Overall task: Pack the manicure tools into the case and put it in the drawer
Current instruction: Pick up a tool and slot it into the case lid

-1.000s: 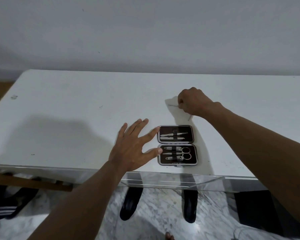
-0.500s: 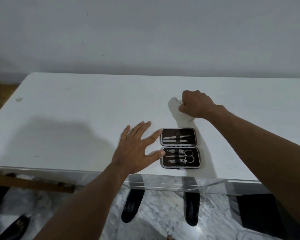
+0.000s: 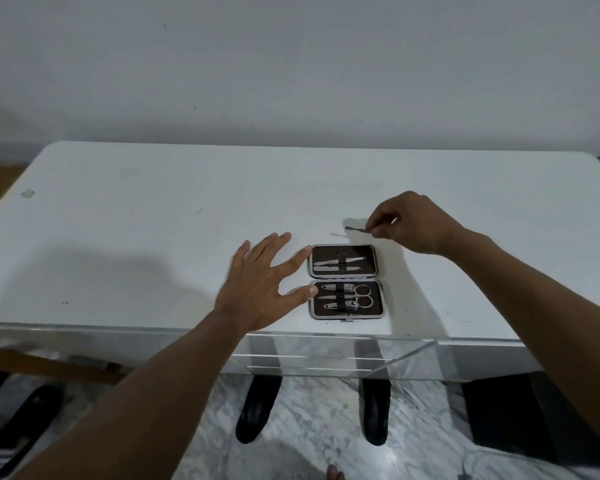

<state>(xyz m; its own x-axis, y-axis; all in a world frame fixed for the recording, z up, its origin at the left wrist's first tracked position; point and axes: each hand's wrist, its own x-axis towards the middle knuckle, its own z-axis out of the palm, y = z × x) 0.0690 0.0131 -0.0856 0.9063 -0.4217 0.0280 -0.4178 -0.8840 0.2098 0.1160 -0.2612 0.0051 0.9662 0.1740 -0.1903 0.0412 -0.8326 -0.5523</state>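
**Desk:** What's on the head camera?

**Operator:** Centre of the frame, a little low, I see the small open case with brown lining and a silver metal rim point(image 3: 357, 251). It lies flat near the front edge of the white table point(image 3: 153, 237), both halves facing up.

**Desk:** Filled?

**Operator:** Mostly. The farther half holds two slim steel tools point(image 3: 354, 259) under a black strap point(image 3: 342, 252). The nearer half has silver scissors point(image 3: 361, 296) and two steel nail clippers point(image 3: 335, 287).

**Desk:** Hands?

**Operator:** The left hand point(image 3: 260, 285) lies flat on the table left of the case, fingers spread wide. Its forefinger tip and thumb tip touch the case's left rim. The right hand point(image 3: 413, 223), right of centre, pinches a thin metal stick tool point(image 3: 355, 230) between thumb and curled fingers (which tool it is, I can't tell: too thin). The tool's flat tip points left, just beyond the case's far edge and apart from it, with a faint shadow on the table below.

**Desk:** And the drawer?

**Operator:** Lower centre, under the table's front edge, I see a clear plastic drawer point(image 3: 326, 355). Through it show two black slippers point(image 3: 257, 410) on a grey-white marbled floor point(image 3: 309, 427).
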